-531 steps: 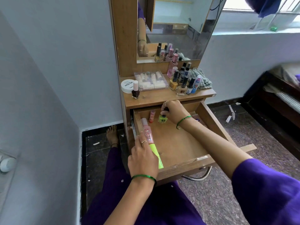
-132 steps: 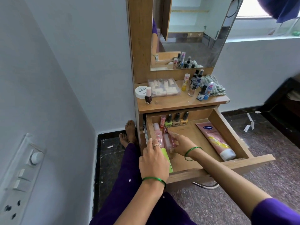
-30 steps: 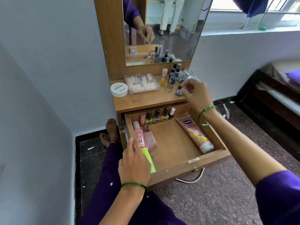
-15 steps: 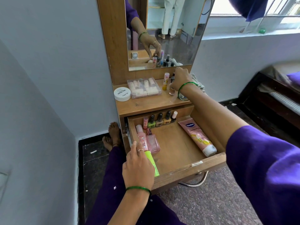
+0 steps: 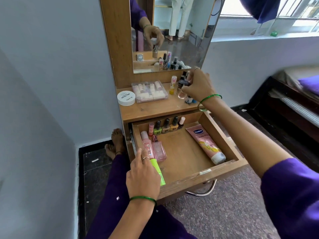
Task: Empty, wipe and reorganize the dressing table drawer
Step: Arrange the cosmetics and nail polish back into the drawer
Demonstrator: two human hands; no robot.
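Drawer [image 5: 222,171]: stood pulled open under the dressing table top [image 5: 155,109], nail polish bottles [image 5: 165,125] lined along its back edge.
Room: pale walls, dark speckled floor, mirror [image 5: 172,31] above the top.
Writing: pink tube [image 5: 205,143] by the drawer's right side read "Vaseline"; white round tin [image 5: 126,98] at the top's left edge read "NAIL POLISH".
Left hand [image 5: 143,176]: lay over a green tube [image 5: 158,170] at the drawer's front-left corner; grip cannot be told.
Right hand [image 5: 198,85]: fingers pinched a small clear bottle [image 5: 181,88] on the top.

Right hand [image 5: 198,85] raised — fingers [image 5: 187,83] pinching, left hand [image 5: 143,175] lowered, palm down
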